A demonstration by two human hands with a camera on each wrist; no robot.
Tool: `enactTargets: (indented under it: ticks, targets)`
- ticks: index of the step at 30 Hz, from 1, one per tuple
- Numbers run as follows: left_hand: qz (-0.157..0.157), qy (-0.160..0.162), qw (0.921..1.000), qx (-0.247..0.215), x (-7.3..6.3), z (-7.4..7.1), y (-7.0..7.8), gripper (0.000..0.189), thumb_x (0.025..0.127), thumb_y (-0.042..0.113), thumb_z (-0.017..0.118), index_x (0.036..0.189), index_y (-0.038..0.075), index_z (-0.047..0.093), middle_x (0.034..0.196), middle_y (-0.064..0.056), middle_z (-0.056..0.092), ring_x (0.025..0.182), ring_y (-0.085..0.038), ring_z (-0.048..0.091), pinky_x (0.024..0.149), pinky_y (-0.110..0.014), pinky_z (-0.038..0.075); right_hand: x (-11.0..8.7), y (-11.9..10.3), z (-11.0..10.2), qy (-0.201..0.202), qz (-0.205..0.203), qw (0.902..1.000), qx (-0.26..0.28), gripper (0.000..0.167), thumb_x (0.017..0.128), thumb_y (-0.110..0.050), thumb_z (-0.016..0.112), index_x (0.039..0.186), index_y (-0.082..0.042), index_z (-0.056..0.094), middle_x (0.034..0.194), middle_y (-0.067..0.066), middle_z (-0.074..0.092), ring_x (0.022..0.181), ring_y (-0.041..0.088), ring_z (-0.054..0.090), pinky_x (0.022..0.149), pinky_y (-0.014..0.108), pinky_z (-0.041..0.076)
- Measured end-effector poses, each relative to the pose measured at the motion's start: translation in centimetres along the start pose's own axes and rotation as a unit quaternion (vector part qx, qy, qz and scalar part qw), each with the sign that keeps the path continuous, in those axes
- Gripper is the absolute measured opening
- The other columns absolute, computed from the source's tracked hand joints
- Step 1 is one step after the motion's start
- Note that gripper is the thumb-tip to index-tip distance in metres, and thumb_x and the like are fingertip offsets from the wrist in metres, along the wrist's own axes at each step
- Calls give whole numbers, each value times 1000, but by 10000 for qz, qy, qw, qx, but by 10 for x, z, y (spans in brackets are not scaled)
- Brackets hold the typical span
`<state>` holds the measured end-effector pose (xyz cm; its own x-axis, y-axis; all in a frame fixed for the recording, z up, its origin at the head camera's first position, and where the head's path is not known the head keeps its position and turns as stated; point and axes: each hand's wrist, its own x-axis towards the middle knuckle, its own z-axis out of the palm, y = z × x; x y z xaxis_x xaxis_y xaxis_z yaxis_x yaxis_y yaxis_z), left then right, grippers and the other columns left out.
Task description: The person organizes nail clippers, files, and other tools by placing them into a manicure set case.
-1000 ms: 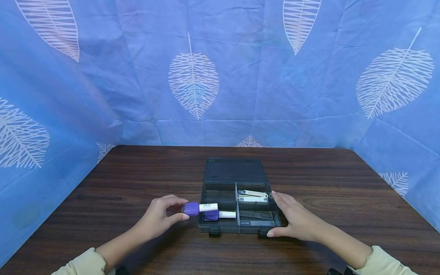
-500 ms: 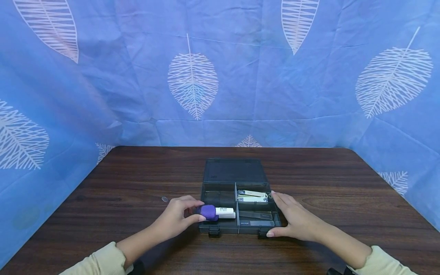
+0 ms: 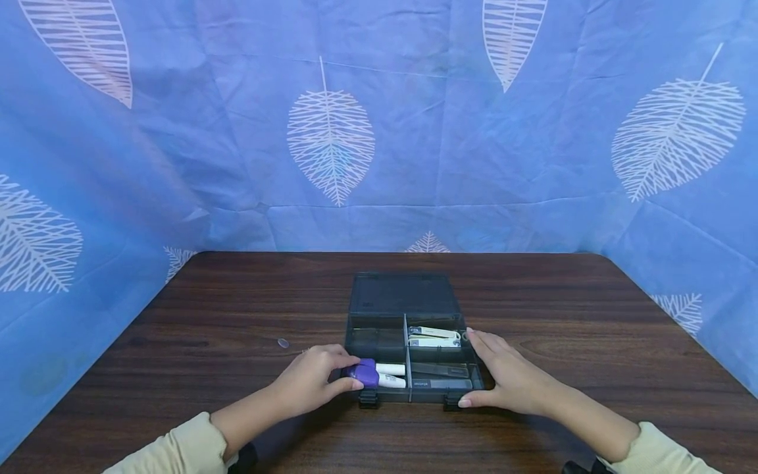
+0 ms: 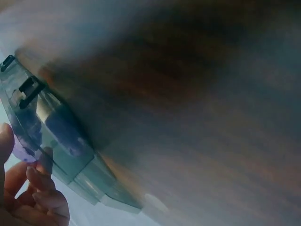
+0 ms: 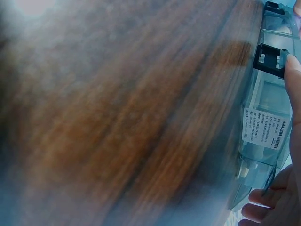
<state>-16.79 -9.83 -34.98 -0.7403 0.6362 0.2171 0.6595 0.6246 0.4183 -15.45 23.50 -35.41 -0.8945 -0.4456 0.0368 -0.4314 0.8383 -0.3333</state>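
In the head view my left hand (image 3: 316, 380) pinches a purple nail polish bottle (image 3: 364, 376) by its base. Its white cap (image 3: 391, 382) points right, inside the front-left compartment of a dark see-through divided box (image 3: 385, 395). Beside it lies a second nail polish bottle, of which mostly the white cap (image 3: 389, 369) shows. At the box's right side rests my right hand (image 3: 514, 378), fingers extended along the wall and thumb at the front corner. The right wrist view has that thumb (image 5: 292, 66) touching a black latch (image 5: 270, 60).
Nail clippers (image 3: 434, 338) lie in the back-right compartment, dark flat pieces (image 3: 441, 377) in the front-right one. The lid (image 3: 404, 294) lies folded back. A small clear disc (image 3: 283, 343) sits on the brown table (image 3: 237, 296), left of the box. A blue cloth (image 3: 414, 131) hangs behind.
My left hand has moved right and slightly down, carrying the nail polish bottle from the box's left edge into the front-left compartment. The clear disc came into sight. My right hand stays put.
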Motion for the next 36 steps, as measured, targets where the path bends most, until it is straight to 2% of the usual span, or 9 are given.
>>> enactTargets:
  ticks: [6, 9, 12, 18, 23, 28, 31, 34, 36]
  targets:
    - [-87, -90, 9999, 90, 3, -2, 2, 34, 88, 33, 63, 107, 6, 68, 98, -4, 70, 80, -6, 63, 64, -19, 50, 0, 0, 0, -8, 2, 10000, 36, 110, 72, -67, 61, 145, 5, 20, 145, 28, 30, 131, 49, 30, 97, 66, 31]
    - [-107, -218, 9996, 110, 5, -3, 3, 32, 88, 32, 63, 104, 5, 68, 95, -4, 71, 71, -3, 59, 57, -17, 46, 0, 1, 0, -7, -1, 10000, 0, 110, 72, -68, 61, 145, 5, 21, 145, 28, 30, 131, 48, 30, 98, 66, 31]
    - [-95, -495, 9986, 144, 8, -6, 5, 31, 88, 29, 63, 103, 3, 68, 91, -5, 71, 62, 1, 50, 51, -15, 39, 0, 1, 1, 1, 7, 10000, -28, 110, 72, -68, 61, 145, 5, 21, 145, 28, 31, 131, 48, 30, 98, 65, 31]
    - [-139, -929, 9952, 268, 14, -10, 10, 22, 89, 22, 62, 98, 4, 71, 91, -4, 72, 64, -4, 60, 50, -16, 40, 0, 1, 2, 4, 0, 10000, -7, 111, 72, -68, 61, 145, 4, 20, 145, 29, 31, 130, 49, 31, 97, 65, 32]
    - [-321, -1027, 9941, 129, 16, -9, 12, 16, 88, 18, 63, 88, 7, 74, 83, -2, 72, 56, 0, 50, 49, -17, 39, 0, 1, 2, -41, 12, 10000, 60, 111, 72, -68, 61, 146, 3, 19, 145, 29, 29, 131, 49, 30, 97, 65, 32]
    - [-459, -914, 9947, 102, 15, -8, 11, 15, 87, 19, 64, 89, 9, 74, 91, -2, 73, 71, -3, 61, 55, -18, 43, 0, 1, 2, -49, 1, 10000, 29, 111, 72, -68, 61, 146, 3, 19, 146, 29, 29, 131, 49, 30, 97, 65, 32]
    - [-334, -635, 9974, 88, 13, -7, 8, 15, 88, 19, 64, 90, 9, 74, 91, -2, 72, 77, -8, 65, 59, -19, 48, 0, 1, 2, -43, 1, 10000, 0, 111, 72, -68, 61, 146, 3, 19, 145, 29, 30, 131, 49, 30, 97, 65, 32]
    - [-233, -180, 9995, -61, 11, -8, 4, 15, 88, 18, 63, 90, 8, 73, 87, -1, 71, 68, -4, 60, 56, -18, 47, 0, 1, 2, -46, 9, 10000, -2, 111, 72, -68, 61, 146, 3, 19, 146, 28, 30, 131, 49, 30, 97, 65, 32]
    - [-178, 173, 9995, -172, 9, -11, 1, 15, 89, 18, 62, 90, 8, 73, 82, 0, 69, 59, 0, 51, 52, -16, 43, 0, 1, 1, -45, 9, 10000, -8, 111, 72, -68, 61, 146, 3, 19, 146, 28, 30, 131, 49, 30, 97, 65, 32]
